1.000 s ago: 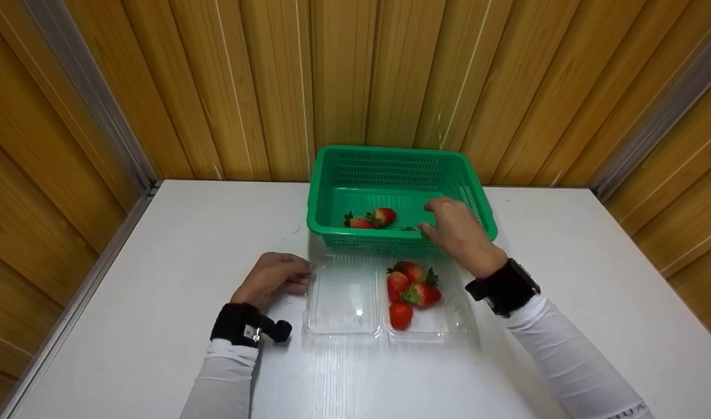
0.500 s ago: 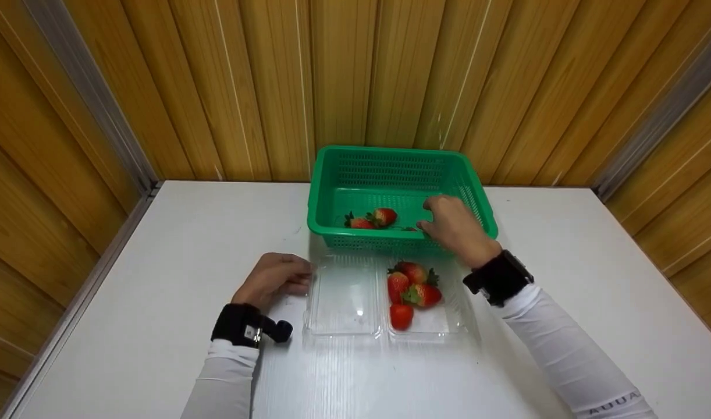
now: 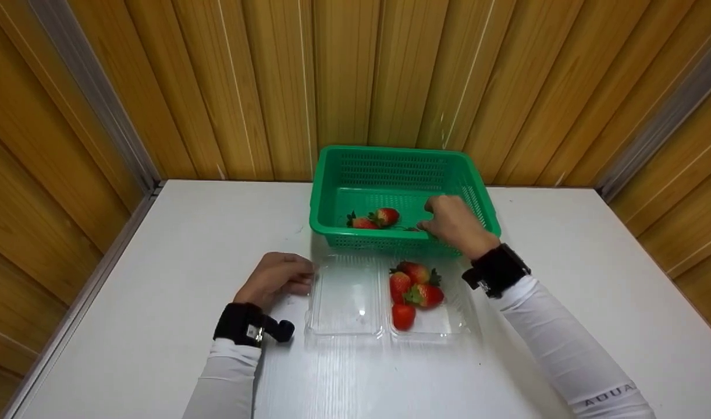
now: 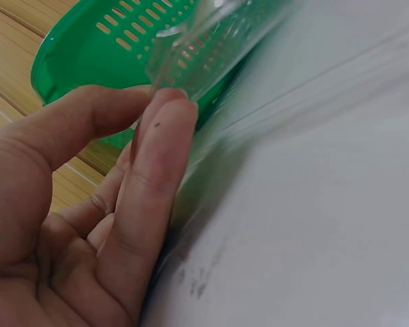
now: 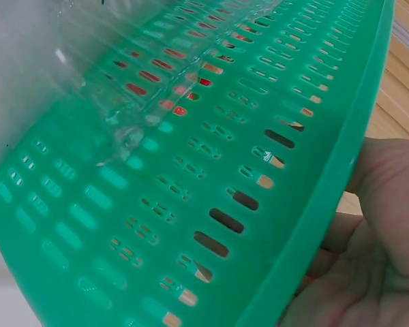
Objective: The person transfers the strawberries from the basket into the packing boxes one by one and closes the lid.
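Observation:
A clear plastic clamshell box (image 3: 347, 297) lies opened flat on the white table, with several strawberries (image 3: 425, 296) in its right half. My left hand (image 3: 274, 276) pinches the box's left edge between thumb and fingertips, as the left wrist view shows. Behind the box stands a green basket (image 3: 396, 151), where two strawberries (image 3: 384, 217) lie near the front wall. My right hand (image 3: 455, 224) reaches over the basket's near right rim, thumb and index finger apart. Part of another strawberry (image 3: 413, 229) shows beside its thumb. The basket wall hides the other fingertips and whatever they touch.
A yellow wood-panelled wall (image 3: 274, 87) rises behind the white table (image 3: 175, 262), close to the basket's back side. Grey metal corner posts stand left and right. The basket's front wall nearly meets the box's back edge.
My right wrist has lowered and shifted slightly, while its fingers stay at about the same place inside the basket. The left hand and the box hold still; the view shifts slightly.

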Motion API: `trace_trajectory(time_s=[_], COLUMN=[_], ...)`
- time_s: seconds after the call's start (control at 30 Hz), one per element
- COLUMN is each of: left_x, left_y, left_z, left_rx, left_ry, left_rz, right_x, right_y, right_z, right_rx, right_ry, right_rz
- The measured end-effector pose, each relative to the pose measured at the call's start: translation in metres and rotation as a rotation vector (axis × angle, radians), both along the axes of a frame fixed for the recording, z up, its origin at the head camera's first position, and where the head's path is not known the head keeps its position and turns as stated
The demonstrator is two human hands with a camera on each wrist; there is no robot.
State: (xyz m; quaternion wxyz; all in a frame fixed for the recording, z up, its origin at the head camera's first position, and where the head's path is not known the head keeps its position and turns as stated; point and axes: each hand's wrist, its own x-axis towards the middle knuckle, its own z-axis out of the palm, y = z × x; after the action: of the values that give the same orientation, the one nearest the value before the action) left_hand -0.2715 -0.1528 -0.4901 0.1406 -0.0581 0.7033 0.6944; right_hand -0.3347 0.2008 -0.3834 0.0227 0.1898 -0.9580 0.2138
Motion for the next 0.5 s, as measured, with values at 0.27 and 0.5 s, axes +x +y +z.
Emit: trace_trajectory(time_s=[0.27, 0.5], left_x=[-0.0005, 0.0009], left_y=[0.0006, 0.0001], left_z=[-0.0011, -0.0015], left_rx=[0.019, 0.043], left_ry=[0.014, 0.016], left_rz=[-0.004, -0.003], right_x=[-0.0034, -0.0055], right_y=[0.0025, 0.0007], right_z=[-0.003, -0.0039], right_rx=[-0.009, -0.021], right_ry=[0.045, 0.031], right_rz=[0.032, 0.031])
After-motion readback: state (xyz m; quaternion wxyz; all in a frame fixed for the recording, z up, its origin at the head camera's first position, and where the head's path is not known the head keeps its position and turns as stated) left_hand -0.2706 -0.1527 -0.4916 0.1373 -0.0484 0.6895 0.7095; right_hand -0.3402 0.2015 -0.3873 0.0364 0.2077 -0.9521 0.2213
